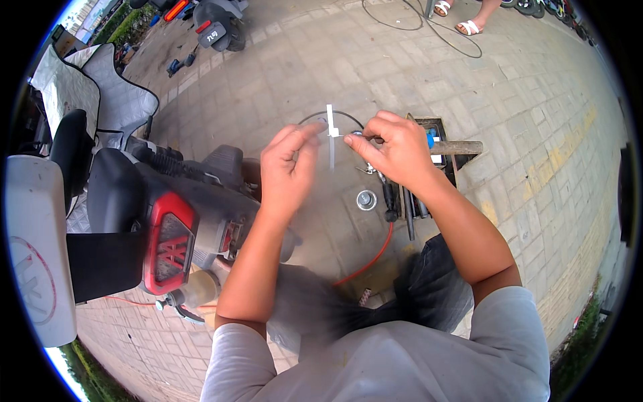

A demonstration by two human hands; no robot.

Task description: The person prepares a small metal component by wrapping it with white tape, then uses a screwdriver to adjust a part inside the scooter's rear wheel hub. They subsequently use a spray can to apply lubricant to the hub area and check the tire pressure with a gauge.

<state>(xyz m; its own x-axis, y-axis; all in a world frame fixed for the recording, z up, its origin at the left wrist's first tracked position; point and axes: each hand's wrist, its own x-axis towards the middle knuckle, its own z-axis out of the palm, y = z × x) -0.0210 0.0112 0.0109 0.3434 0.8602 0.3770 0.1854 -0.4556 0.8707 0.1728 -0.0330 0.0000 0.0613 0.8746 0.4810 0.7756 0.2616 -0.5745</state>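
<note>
My right hand (392, 151) pinches a thin metal piece beside an upright white strip (329, 114); a blurred, pale streak extends below the strip. My left hand (288, 161) is curled just left of it, fingertips smeared by motion; I cannot tell whether they grip anything. A dark cable loop (341, 114) arches behind. Below my hands lie a black-and-silver tool (390, 204) with an orange hose (387, 241) and a round metal cup (366, 199). Behind my right hand is an open box (447, 174) with a bar (469, 147) across it.
A parked scooter (114, 194) fills the left, with a quilted cover (120, 94) behind. Another scooter (221, 33) and a power tool (176, 67) are farther back. At top right are a person's sandalled feet (469, 28) and a cable (455, 40) on the paving (549, 134).
</note>
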